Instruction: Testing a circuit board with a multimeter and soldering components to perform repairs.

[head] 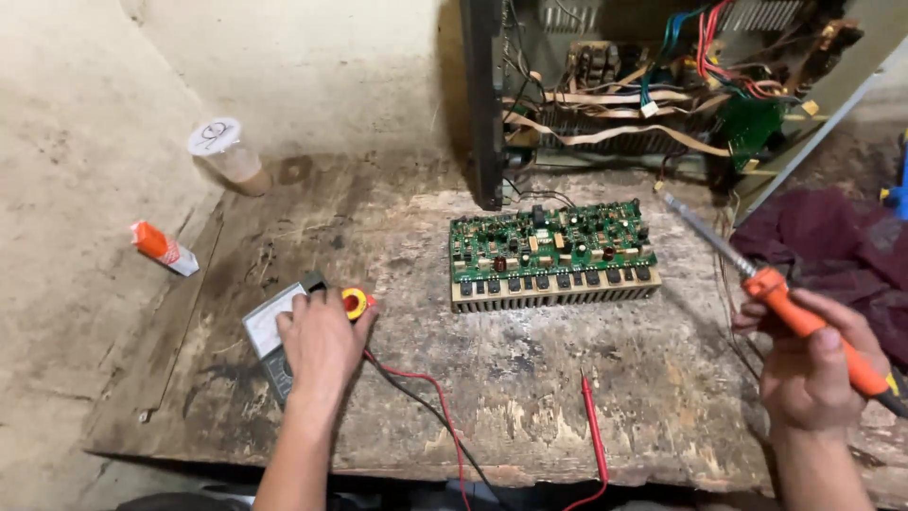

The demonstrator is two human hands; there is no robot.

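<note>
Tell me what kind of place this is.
Likely an informal electronics repair bench: a green circuit board on a worn wooden board, a multimeter under the left hand, a soldering iron in the right hand.

bare board (397, 237) left of circuit board (551, 254), red probe (594, 431) lying across near edge

Electronics repair workshop: circuit board (553, 254), multimeter (284, 336)

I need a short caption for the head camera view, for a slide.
Left hand rests on a multimeter; right hand holds an orange soldering iron beside a green circuit board.
</note>
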